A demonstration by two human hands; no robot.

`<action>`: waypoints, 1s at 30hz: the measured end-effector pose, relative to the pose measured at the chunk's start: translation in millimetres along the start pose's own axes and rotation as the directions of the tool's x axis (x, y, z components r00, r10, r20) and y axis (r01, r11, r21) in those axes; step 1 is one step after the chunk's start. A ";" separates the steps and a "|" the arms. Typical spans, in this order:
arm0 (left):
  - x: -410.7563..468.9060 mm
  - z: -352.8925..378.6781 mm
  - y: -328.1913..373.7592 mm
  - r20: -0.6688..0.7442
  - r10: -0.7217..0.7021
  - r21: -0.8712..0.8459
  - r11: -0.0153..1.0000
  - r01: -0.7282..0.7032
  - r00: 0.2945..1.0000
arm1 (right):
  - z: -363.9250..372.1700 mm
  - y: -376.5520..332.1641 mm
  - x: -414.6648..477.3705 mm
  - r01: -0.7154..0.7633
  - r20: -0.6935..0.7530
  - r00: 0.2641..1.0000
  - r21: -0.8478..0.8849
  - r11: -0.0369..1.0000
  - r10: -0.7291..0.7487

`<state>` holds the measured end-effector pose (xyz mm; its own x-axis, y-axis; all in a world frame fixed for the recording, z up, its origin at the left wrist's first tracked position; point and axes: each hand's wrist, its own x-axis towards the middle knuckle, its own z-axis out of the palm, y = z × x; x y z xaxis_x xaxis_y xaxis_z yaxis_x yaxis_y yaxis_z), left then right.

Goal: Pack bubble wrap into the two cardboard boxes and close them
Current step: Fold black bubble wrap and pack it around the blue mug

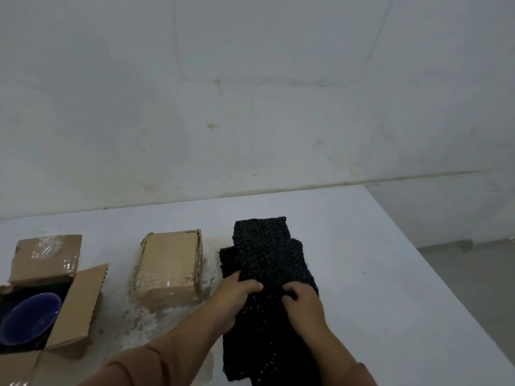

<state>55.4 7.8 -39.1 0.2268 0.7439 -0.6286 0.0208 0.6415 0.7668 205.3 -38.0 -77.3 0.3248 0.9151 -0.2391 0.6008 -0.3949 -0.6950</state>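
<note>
A stack of black bubble wrap (267,254) lies on the white table, right of centre. My left hand (237,295) pinches the left edge of a top sheet, and my right hand (302,300) grips the same sheet near its middle. A closed cardboard box (170,264) with taped sides sits just left of the wrap. At the far left stands an open cardboard box (80,299) with its flaps up, lined in black and holding a blue bowl (30,319).
The white table (376,274) ends at an edge on the right, with grey floor beyond. A white wall rises right behind the table. Stains mark the tabletop around the closed box.
</note>
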 end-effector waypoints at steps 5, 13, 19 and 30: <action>-20.5 -24.6 24.3 0.082 0.064 -0.203 0.978 -0.046 0.995 | -17.2 -10.6 7.5 -0.284 0.140 0.958 0.595 0.752 0.251; -54.8 -89.2 43.4 0.052 0.209 -0.348 0.920 -0.178 0.977 | -2.0 -60.4 -4.7 -0.557 0.601 0.797 0.770 0.312 -0.059; -71.9 -142.4 58.3 -0.122 0.397 -0.114 0.905 -0.410 0.910 | -9.9 -111.1 -4.2 -0.061 0.238 0.955 0.744 0.666 -0.179; -101.7 -208.2 72.3 -0.145 0.620 0.794 0.538 -0.283 0.771 | -5.4 -204.5 -21.3 0.517 -0.119 0.854 0.070 0.853 -0.507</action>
<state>-168.9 17.4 53.3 0.0468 0.9985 -0.0280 0.7202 -0.0143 0.6936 79.5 22.9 73.5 0.0596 0.9715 0.2292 0.6291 0.1417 -0.7643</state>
